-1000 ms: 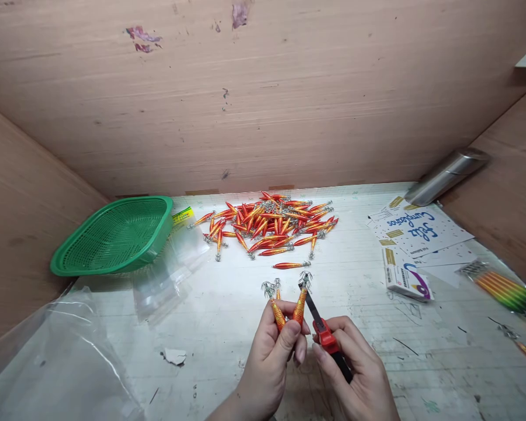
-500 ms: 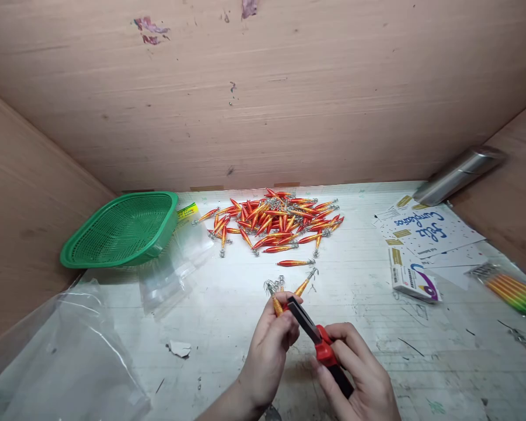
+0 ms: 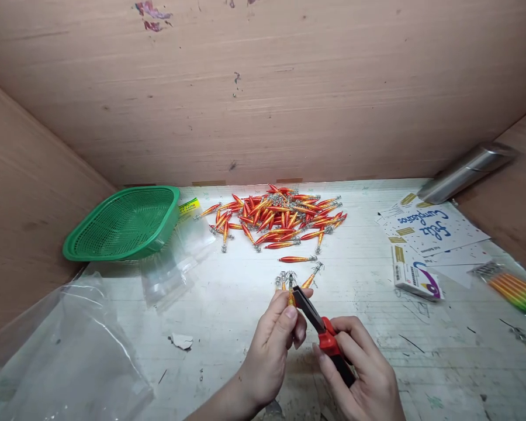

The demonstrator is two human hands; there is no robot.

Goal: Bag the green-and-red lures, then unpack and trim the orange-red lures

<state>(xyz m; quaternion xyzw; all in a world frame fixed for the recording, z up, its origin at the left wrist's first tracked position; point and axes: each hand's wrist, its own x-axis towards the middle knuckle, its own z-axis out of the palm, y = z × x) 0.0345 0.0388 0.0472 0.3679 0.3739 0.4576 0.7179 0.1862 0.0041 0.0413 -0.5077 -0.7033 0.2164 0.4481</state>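
Observation:
My left hand pinches a gold squid jig between thumb and fingers, with its wire hook crown pointing up and away. My right hand grips a hand tool with red-and-black handles and narrow black jaws; scissors or pliers, I cannot tell which. The tips of the jaws lie against the jig or just beside it. More jigs lie just beyond my left fingers, one gold jig slanting to the right. Farther back rests a single red-and-gold jig, in front of a large pile of similar jigs.
A green plastic basket stands at left, beside clear plastic bags and a larger bag. On the right are printed cards, a small white box, a metal flask and packaged lures. Wooden walls enclose the table.
The jig in my left hand has turned more upright and shifted slightly right. The black jaws have come closer to its hook end. The camera view has tilted a little downward.

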